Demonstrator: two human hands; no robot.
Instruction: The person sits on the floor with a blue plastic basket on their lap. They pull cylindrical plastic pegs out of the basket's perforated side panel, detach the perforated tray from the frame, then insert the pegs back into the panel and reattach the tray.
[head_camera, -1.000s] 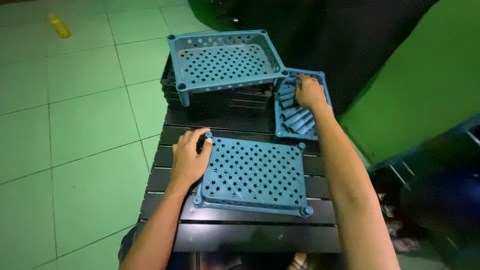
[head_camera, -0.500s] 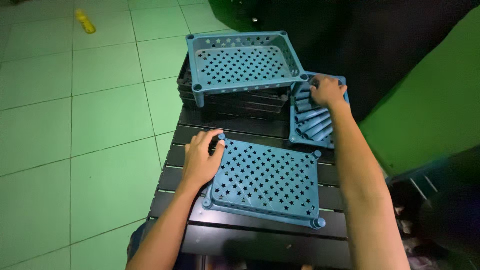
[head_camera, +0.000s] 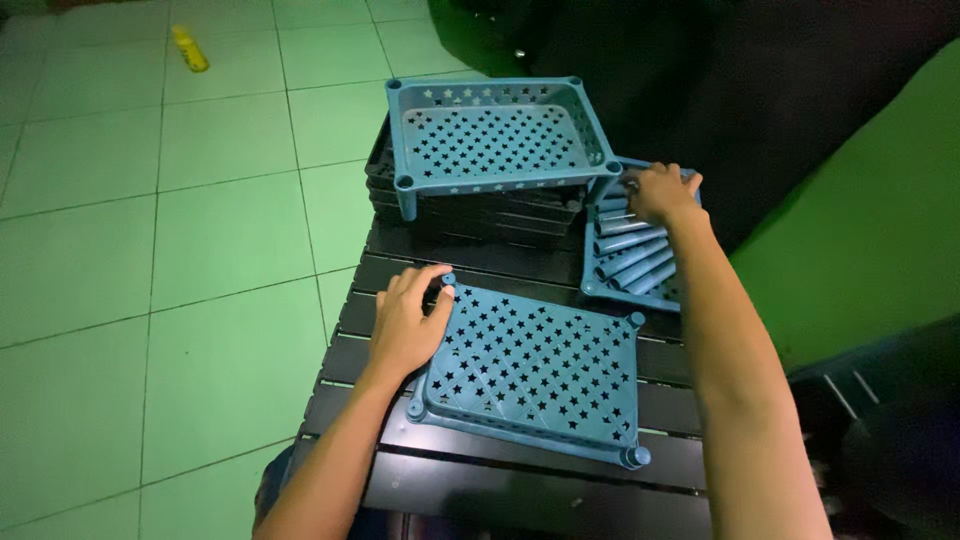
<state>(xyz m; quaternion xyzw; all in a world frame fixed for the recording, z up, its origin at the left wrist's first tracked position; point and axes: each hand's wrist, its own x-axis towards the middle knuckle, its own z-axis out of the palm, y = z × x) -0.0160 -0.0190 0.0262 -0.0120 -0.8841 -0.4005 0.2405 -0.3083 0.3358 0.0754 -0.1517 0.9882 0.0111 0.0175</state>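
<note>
Head view: my left hand (head_camera: 405, 325) lies flat, fingers spread, on the near tray (head_camera: 535, 370), while my right hand (head_camera: 662, 192) curls its fingers onto the tubes (head_camera: 630, 250) far right.

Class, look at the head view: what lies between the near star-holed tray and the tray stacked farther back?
Only bare dark table slats separate the near tray from the stacked tray; nothing rests there.
</note>
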